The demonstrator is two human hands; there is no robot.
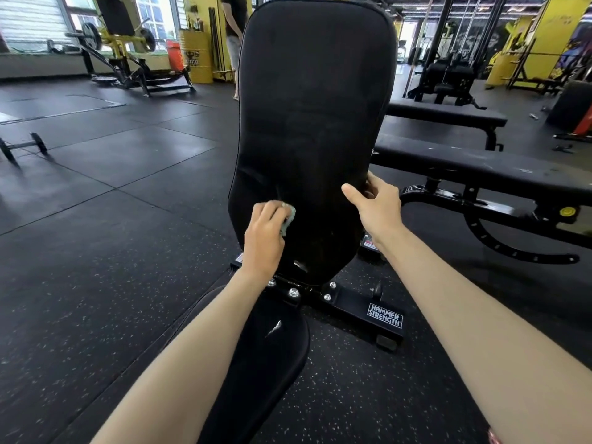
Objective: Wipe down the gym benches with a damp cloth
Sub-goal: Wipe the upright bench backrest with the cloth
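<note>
Two bare hands work on an upright bench backrest (314,107), a tall black pad standing almost vertical straight ahead. Left hand (264,235) lies at the lower left edge of the backrest, its fingers (272,211) curled round a small pale green cloth (289,219) and pressing it flat against the black cover. Right hand (379,205) holds the lower right edge of the same pad: the thumb lies across the front face and the fingers wrap round behind the edge. Below the backrest, the black seat pad (269,347) runs toward the camera, with shiny patches on its surface. Bolts join the pads to a black base frame (358,304) carrying a "Hammer Strength" label. Two flat benches (480,165) stand to the right, just beside the frame. On the dark rubber floor (96,251) at far left lies a dumbbell (22,147), and a person (234,33) stands behind the backrest's upper left edge
</note>
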